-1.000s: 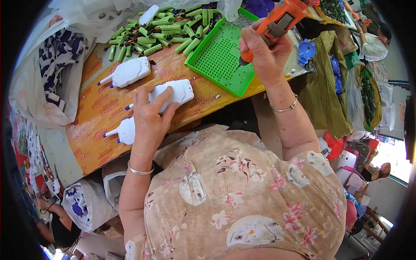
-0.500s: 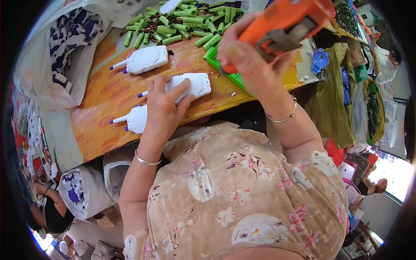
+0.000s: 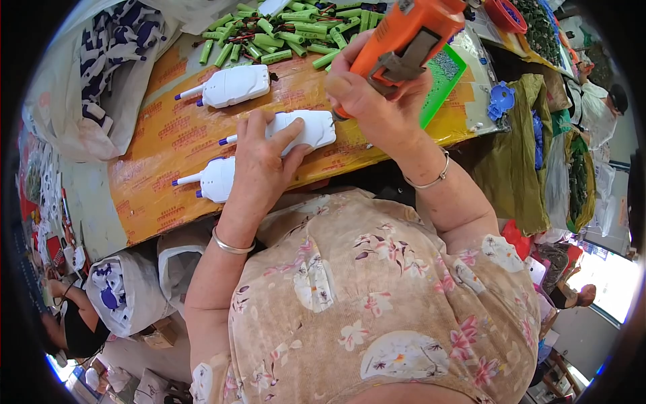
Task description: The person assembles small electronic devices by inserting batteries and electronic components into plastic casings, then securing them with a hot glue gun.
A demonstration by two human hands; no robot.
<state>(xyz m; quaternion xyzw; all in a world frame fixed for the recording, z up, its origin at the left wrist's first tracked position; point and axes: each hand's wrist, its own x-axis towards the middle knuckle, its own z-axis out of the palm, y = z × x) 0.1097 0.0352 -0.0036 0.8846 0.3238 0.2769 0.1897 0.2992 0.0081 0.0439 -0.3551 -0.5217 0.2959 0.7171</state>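
Note:
Three white plastic casings shaped like walkie-talkies, with blue-tipped antennas, lie on the tabletop. My left hand (image 3: 266, 145) holds down the middle casing (image 3: 319, 129), thumb and fingers spread across it. In my right hand (image 3: 380, 101) is an orange power screwdriver (image 3: 397, 47) with a grey clip, gripped upright. Its dark tip is at the right end of the middle casing; whether it touches cannot be made out. The upper casing (image 3: 235, 86) lies just beyond my left hand. My left wrist partly covers the lower casing (image 3: 217, 180).
Green battery packs (image 3: 296, 34) with wires are heaped at the far side. A green tray (image 3: 449, 84) of small metal pieces sits behind my right hand. A bag (image 3: 50, 114) of white and blue parts stands far left. A blue plastic piece (image 3: 499, 99) lies at the right edge.
My right hand has moved slightly left and down, bringing the screwdriver more upright, with its tip at the middle casing's end. The green tray shows more. My left hand stays on the casing.

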